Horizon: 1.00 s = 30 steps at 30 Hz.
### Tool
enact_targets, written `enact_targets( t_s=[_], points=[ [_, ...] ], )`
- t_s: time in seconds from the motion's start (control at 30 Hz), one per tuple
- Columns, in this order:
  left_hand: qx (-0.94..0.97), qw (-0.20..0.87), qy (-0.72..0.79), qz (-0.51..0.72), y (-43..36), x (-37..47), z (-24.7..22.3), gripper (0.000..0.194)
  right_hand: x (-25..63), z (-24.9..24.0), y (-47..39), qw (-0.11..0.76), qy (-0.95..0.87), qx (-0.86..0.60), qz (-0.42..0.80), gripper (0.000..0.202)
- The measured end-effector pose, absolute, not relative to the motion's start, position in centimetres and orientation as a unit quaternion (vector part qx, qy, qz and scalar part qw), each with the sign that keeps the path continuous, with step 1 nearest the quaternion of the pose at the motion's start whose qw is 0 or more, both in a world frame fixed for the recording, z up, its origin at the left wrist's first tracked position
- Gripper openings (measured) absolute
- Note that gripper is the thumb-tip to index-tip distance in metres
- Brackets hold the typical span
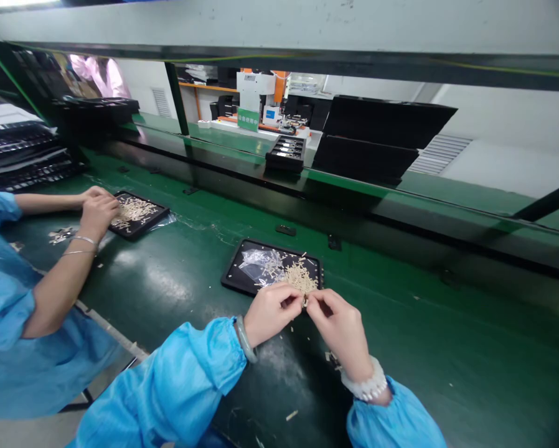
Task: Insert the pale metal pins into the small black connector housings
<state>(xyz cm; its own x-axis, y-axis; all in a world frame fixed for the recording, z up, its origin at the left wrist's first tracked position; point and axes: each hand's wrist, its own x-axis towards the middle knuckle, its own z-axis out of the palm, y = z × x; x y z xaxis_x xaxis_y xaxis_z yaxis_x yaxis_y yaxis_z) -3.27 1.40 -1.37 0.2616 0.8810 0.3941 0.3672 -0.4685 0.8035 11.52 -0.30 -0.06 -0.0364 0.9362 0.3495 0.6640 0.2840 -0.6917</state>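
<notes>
Blue sleeves [177,379] up front. Left fingers [286,291] and right fingers [317,311] are pinching 1 small piece [305,302] at the black tray's [236,281] near edge; too tiny to tell its direction or long axis. Pale strips [300,275] heaped in there point everywhere, so I'd guess loads left. Can't tell what's done.

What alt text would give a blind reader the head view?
A person's left hand and right hand meet at the near edge of a black tray holding small pale pieces and a plastic bag; anything pinched is too small to identify. On the same green table, at left, a co-worker's hands work at another tray.
</notes>
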Motion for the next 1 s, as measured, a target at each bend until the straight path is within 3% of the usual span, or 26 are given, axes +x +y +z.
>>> enact_targets(
  t_s=[0.1, 0.33, 0.7, 0.87, 1.0],
  points=[
    [0.704, 0.337, 0.449, 0.435, 1.8, -3.4, -1.3, 0.013, 12.5, -0.4, 0.5, 0.41, -0.628, -0.609, 0.259, 0.025],
    [0.686, 0.415, 0.44, 0.405, 2.3, -3.3, -1.8, 0.015, 13.7, -1.6, 1.9, 0.394, -0.611, -0.627, 0.282, 0.02],
    [0.737, 0.359, 0.428, 0.38, 2.0, -3.2, -1.6, 0.017, 12.8, -0.7, 1.0, 0.391, -0.551, -0.524, 0.519, 0.032],
    [0.752, 0.347, 0.426, 0.363, 1.7, -3.5, -1.5, 0.02, 12.9, -0.5, 1.0, 0.411, -0.537, -0.523, 0.518, 0.031],
    [0.82, 0.229, 0.43, 0.301, 4.0, -5.1, 1.2, 0.019, 14.4, 1.1, -1.0, 0.435, -0.559, -0.551, 0.441, 0.027]
  ],
)
